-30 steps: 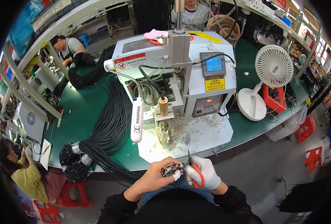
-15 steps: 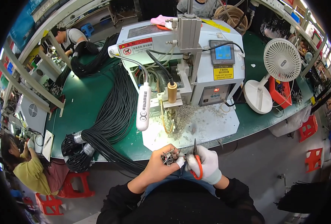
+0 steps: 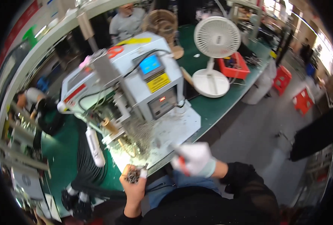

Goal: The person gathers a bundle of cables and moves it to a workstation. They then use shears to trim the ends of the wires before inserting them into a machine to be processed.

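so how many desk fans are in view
2: a white fan right of the machine, a tan fan behind that machine; others may be hidden.

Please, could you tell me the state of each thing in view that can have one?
Left ungloved hand: closed around small grey metallic pieces.
Right white-gloved hand: gripping a red-handled tool, both blurred.
Rectangular blue screen: lit.
Red numeric display: lit, blurred.
Round white fan: upright; spinning unclear.
Red plastic bin: open, containing things.
Long black cables: bundled on the green table.
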Motion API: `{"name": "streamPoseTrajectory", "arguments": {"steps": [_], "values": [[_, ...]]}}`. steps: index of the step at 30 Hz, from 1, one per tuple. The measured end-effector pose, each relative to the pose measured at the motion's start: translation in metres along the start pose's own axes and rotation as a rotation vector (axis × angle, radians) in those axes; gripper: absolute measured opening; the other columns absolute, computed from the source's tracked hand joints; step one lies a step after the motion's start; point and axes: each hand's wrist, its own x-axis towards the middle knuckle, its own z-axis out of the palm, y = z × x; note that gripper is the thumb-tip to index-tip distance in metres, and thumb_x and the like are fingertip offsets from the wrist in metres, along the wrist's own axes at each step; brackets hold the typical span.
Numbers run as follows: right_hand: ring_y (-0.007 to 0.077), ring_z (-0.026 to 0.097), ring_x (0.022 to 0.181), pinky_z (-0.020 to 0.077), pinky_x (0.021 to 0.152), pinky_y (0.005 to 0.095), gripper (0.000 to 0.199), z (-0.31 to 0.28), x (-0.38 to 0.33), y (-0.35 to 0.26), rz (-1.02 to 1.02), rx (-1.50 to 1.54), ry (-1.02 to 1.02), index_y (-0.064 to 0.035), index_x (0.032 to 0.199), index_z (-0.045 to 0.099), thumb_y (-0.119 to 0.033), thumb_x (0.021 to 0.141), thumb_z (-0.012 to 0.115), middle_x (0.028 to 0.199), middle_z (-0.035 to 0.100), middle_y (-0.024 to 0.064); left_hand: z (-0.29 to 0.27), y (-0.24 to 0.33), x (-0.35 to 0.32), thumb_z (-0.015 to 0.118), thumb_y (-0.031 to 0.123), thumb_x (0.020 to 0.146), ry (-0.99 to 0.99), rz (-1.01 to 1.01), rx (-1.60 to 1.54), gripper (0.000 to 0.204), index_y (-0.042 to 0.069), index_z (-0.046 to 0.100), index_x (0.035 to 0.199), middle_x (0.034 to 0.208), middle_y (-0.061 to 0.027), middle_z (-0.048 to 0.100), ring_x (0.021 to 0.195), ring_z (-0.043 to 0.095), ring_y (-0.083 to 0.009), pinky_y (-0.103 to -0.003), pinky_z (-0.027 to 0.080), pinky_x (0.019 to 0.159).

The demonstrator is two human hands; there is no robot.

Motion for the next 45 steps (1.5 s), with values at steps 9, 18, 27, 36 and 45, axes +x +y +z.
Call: {"name": "streamPoseTrajectory", "arguments": {"steps": [9,18,27,36,45], "values": [[0.0136,0.055,0.056,0.0454,0.049,0.0268,0.015,-0.221,0.058,0.124,0.218,0.384,0.768,-0.0028,0.101,0.051,-0.017,0.095,0.051,0.071,0.056,0.0055,0.007,0.004,0.0,0.066,-0.001,0.08,-0.01,-0.031,-0.095,0.017,0.004,0.05,0.079,0.067,0.0041,0.052,0.058,0.045,-0.0015,-0.018,0.035,0.052],[0.0137,0.055,0.056,0.0448,0.052,0.0243,0.015,-0.247,0.094,0.165,0.228,0.317,0.765,-0.0047,0.091,0.051,-0.019,0.094,0.054,0.072,0.057,0.0059,0.0,0.006,-0.004,0.066,-0.002,0.081,-0.075,-0.062,-0.101,0.014,0.002,0.052,0.08,0.072,0.0022,0.059,0.066,0.049,-0.0013,-0.019,0.039,0.058],[0.0138,0.053,0.052,0.0446,0.048,0.0256,0.019,-0.146,0.067,0.088,0.22,0.343,0.586,0.0017,0.103,0.051,-0.015,0.093,0.051,0.067,0.054,0.0058,0.005,0.003,-0.003,0.066,-0.002,0.081,-0.08,-0.066,-0.061,0.014,0.002,0.053,0.079,0.073,0.0013,0.06,0.066,0.05,-0.0016,-0.018,0.039,0.059],[0.0271,0.062,0.064,0.0508,0.058,0.0324,0.035,0.027,0.017,-0.013,-0.163,-0.002,-0.079,-0.002,0.102,0.064,-0.007,0.069,0.07,0.078,0.063,0.0126,0.006,0.008,0.002,0.067,-0.002,0.08,0.025,-0.052,-0.053,0.013,0.002,0.054,0.079,0.071,0.0028,0.057,0.064,0.048,-0.0012,-0.018,0.037,0.056],[0.0248,0.059,0.061,0.0479,0.055,0.0332,0.037,0.043,0.017,-0.031,-0.171,-0.142,-0.131,-0.0056,0.104,0.064,-0.012,0.069,0.072,0.075,0.06,0.009,0.004,0.025,0.008,0.067,0.0,0.082,0.102,-0.043,-0.122,0.014,0.002,0.053,0.08,0.068,0.0048,0.054,0.061,0.045,0.0001,-0.018,0.034,0.053]]}}
